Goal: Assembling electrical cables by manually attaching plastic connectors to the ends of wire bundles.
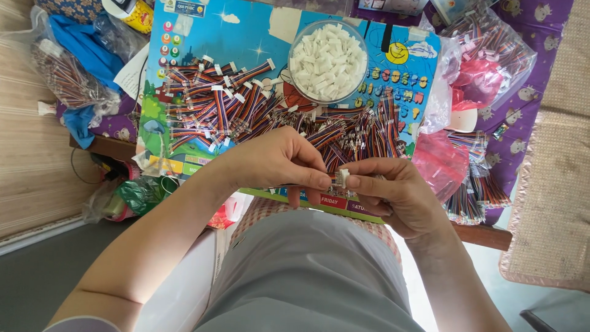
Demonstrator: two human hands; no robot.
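Observation:
My left hand (279,163) pinches the end of a short multicoloured ribbon cable (294,185) between thumb and forefinger. My right hand (393,193) holds a small white plastic connector (344,177) at its fingertips, touching the cable's end. Both hands meet above the near edge of a colourful printed board (246,37). Behind them lies a heap of loose ribbon cables (362,132), and to the left a pile of cables fitted with white connectors (212,98). A clear round bowl (327,61) full of white connectors stands at the back.
Clear bags of ribbon cables (491,46) lie at the right on a purple cloth, with pink plastic bags (439,163) beside them. Another bag of cables (67,77) and blue cloth sit at the left. My lap in grey cloth (307,270) fills the foreground.

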